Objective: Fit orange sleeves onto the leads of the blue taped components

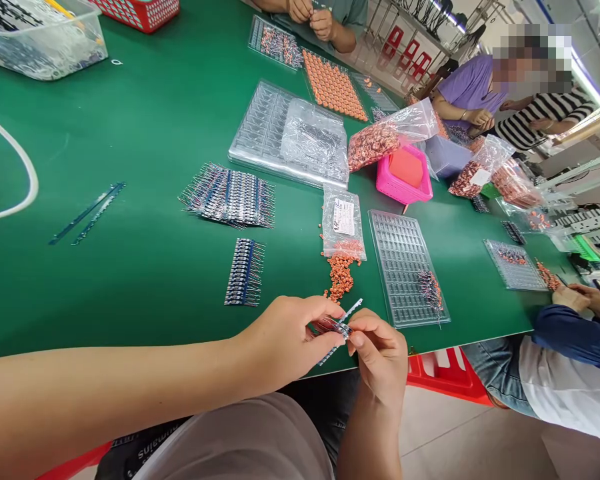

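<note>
My left hand is closed on a strip of small wire-leaded parts, held just above the table's near edge. Fingers of my right hand pinch together at the strip's right side; what lies between their tips is too small to make out. Just beyond both hands, small orange beads spill from a labelled clear bag. A clear slotted tray lies to the right, with a cluster of wired parts and orange beads on it. One similar strip lies left of the beads.
Behind that lies a fanned stack of strips. Two thin blue tapes rest at left. Farther back are a large clear tray, a pink basket and a plastic bin. Co-workers sit across and at right.
</note>
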`<state>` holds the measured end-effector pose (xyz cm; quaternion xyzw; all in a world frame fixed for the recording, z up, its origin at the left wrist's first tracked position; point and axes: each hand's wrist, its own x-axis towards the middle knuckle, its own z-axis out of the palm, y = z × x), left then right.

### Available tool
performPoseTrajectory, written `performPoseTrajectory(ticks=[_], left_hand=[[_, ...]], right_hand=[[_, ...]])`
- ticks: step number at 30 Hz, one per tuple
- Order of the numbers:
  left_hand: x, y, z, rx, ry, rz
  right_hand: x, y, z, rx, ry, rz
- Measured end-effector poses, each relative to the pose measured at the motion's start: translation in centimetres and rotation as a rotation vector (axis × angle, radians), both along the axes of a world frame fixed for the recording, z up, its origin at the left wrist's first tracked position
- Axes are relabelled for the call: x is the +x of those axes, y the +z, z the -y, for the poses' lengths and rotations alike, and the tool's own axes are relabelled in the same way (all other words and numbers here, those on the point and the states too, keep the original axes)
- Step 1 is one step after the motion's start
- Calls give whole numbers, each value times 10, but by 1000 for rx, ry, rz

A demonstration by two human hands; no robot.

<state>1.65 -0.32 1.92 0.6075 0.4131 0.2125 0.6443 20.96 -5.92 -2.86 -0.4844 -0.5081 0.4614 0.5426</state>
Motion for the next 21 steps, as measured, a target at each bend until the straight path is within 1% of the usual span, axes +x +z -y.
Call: performPoseTrajectory(ticks=[4,7,10,12,15,17,18,20,21], left_hand=[[1,-1,-2,-14,-18,-34],[0,1,-4,39,-71,-61],[-2,3,-4,123,-148,-100],[-3,3,-2,158,-177,-94],[-3,2,1,148,-235,-53],[-3,2,1,117,-220,-60],[-3,2,0,101,-195,-74],[-3,2,-4,76,-121,-88],[-3,3,-7,64,-78,-83]], right_hand=[[0,-1,0,1,-11,-26],[1,-3,1,-10,-23,-12],[0,-2,1,-31,20,-31],[-1,0,4,-32,57,-49],[2,9,11,-11,61,-1],[13,16,16,19,2,123],[23,20,18,40,-58,217],[52,26,17,66,-254,436],[69,28,15,83,-389,550]])
